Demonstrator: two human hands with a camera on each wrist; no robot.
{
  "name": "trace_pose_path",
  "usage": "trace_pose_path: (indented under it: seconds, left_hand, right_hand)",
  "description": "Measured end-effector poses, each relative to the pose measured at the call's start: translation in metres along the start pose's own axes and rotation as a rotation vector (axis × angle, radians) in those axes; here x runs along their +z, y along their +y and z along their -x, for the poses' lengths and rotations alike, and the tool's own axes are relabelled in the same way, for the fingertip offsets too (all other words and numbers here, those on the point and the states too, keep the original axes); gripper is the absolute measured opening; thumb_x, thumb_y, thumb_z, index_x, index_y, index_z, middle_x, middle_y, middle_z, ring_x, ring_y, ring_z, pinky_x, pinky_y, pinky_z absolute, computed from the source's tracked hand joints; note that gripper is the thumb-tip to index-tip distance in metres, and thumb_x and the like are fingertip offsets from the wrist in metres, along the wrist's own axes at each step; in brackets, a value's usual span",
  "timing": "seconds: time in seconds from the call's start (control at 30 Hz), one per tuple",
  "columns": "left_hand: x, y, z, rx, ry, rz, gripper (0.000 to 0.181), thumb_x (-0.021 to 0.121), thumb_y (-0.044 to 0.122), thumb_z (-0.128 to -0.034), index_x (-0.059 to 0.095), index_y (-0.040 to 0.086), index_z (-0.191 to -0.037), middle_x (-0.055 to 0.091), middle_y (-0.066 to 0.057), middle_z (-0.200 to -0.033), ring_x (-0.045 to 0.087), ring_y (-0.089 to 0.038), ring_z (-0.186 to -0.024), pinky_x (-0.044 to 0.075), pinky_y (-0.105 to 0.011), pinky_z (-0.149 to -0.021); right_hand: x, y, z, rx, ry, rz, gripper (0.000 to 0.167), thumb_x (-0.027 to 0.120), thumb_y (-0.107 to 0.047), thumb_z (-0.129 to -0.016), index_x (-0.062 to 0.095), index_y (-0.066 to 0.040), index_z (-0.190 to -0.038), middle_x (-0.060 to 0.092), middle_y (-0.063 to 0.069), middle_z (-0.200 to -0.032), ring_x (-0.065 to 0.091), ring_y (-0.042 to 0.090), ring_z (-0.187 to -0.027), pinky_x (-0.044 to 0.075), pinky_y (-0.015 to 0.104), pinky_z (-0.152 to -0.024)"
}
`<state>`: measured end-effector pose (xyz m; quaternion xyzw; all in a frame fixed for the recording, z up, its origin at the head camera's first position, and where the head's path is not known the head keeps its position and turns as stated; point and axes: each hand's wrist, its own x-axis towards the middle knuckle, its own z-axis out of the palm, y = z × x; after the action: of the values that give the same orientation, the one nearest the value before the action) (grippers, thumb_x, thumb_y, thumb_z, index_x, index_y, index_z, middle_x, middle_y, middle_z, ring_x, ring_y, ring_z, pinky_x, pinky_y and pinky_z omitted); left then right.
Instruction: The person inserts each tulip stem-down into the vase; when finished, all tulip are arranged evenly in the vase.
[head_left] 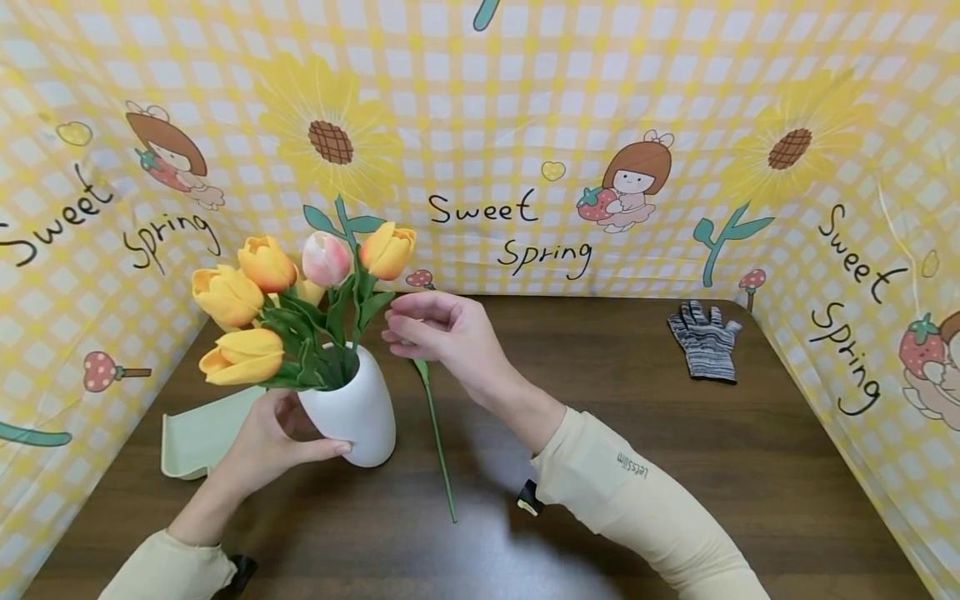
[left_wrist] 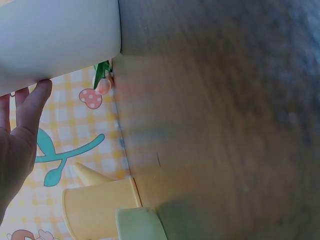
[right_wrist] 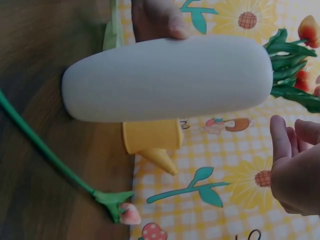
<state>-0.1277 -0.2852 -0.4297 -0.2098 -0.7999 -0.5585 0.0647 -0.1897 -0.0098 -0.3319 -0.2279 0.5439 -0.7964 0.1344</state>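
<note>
A white vase holds several yellow and orange tulips and a pink-and-white tulip. My left hand grips the vase low on its left side, thumb across the front; the other fingers are partly hidden behind it. Beside the green leaves, right of the vase mouth, hovers my right hand. Its fingers are loosely bent, and nothing shows between them in the right wrist view. Right of the vase, one more tulip with a long green stem lies on the table, its pink bloom pointing toward the back.
A pale green tray is left of the vase. Behind the vase stands a yellow watering can, hidden in the head view. A grey-and-black knit glove lies at the back right. Checked cloth walls the table on three sides.
</note>
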Motion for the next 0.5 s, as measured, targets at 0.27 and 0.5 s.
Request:
trace_pose_path:
  seconds: [0.27, 0.5]
  left_hand:
    - [0.0, 0.0, 0.001, -0.013, 0.001, -0.003, 0.091, 0.093, -0.01, -0.0628, 0.05, 0.006, -0.141, 0.065, -0.006, -0.122, 0.067, -0.015, -0.104, 0.063, -0.034, -0.074]
    - [0.0, 0.001, 0.001, -0.015, -0.001, 0.0, 0.091, 0.093, -0.01, -0.0633, 0.05, 0.007, -0.142, 0.065, -0.006, -0.123, 0.067, -0.016, -0.104, 0.063, -0.034, -0.074]
  right_hand:
    - [-0.021, 0.017, -0.006, 0.19, -0.047, 0.126, 0.028, 0.069, -0.007, -0.097, 0.065, 0.003, -0.123, 0.071, 0.014, -0.106, 0.072, 0.034, -0.095, 0.062, 0.048, -0.08]
    - [-0.035, 0.043, -0.008, 0.405, -0.051, 0.315, 0.036, 0.073, -0.014, -0.095, 0.064, -0.001, -0.128, 0.073, 0.014, -0.102, 0.071, 0.043, -0.095, 0.064, 0.044, -0.07]
